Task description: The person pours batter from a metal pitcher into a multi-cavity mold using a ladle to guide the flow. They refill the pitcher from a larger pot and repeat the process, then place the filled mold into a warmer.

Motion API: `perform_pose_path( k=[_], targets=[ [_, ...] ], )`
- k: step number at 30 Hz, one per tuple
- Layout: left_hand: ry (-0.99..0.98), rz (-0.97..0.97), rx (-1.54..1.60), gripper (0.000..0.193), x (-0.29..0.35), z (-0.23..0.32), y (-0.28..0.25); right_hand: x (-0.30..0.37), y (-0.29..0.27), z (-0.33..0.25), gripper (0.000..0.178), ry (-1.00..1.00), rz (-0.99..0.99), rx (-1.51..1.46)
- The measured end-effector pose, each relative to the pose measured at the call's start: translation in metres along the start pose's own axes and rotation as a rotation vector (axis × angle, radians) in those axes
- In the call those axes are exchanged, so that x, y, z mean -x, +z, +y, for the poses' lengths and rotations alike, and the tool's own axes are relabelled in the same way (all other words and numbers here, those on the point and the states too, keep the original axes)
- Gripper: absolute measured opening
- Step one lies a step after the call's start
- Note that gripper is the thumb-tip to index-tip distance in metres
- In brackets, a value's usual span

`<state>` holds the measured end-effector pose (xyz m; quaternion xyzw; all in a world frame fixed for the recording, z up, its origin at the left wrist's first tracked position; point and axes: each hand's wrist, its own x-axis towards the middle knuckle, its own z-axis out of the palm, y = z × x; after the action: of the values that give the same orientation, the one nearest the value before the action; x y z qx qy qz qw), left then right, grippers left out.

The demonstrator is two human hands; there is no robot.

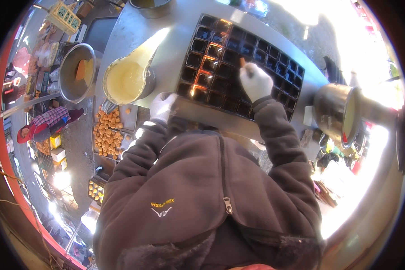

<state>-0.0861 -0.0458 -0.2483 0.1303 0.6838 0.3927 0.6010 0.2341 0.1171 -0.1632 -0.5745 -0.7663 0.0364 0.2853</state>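
Observation:
My right hand (256,83), in a white glove, is closed around a short brown stick-like handle (242,62) above the dark pan (181,86). What lies at the handle's other end is hidden by the hand. Many square, dark, shiny cups make up the pan, and orange light glints along its left columns. My left hand (162,106), gloved in white too, is by the near edge of the metal table, its fingers curled. Whether something is in them is hidden. Just left and beyond it stands a metal jug (150,84) of pale yellow batter (125,82).
A steel bowl (63,74) with an orange scraper (81,70) stands at the left, above a tray of small browned cakes (108,130). A large metal pot (330,108) is at the right. A power strip (64,18) hangs far left. A person (49,121) is beyond the stall.

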Motion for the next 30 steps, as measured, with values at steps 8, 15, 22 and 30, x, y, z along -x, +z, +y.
perform_pose_path(
  k=[8,15,22,30],
  targets=[
    [0.016,-0.057,0.033,0.043,-0.002,0.007,-0.008,-0.042,0.061,-0.111,0.020,0.056,-0.170,-0.046],
    [0.046,-0.048,0.024,0.035,-0.006,0.001,-0.004,-0.083,0.063,-0.090,0.019,0.508,-0.138,-0.755],
    [0.065,0.026,-0.032,0.033,0.004,0.006,0.017,-0.011,-0.034,0.061,0.023,1.040,0.078,-0.969],
    [0.131,0.157,-0.197,0.038,0.013,0.001,0.053,0.060,-0.125,0.247,0.021,1.169,0.430,-0.799]
  ],
)
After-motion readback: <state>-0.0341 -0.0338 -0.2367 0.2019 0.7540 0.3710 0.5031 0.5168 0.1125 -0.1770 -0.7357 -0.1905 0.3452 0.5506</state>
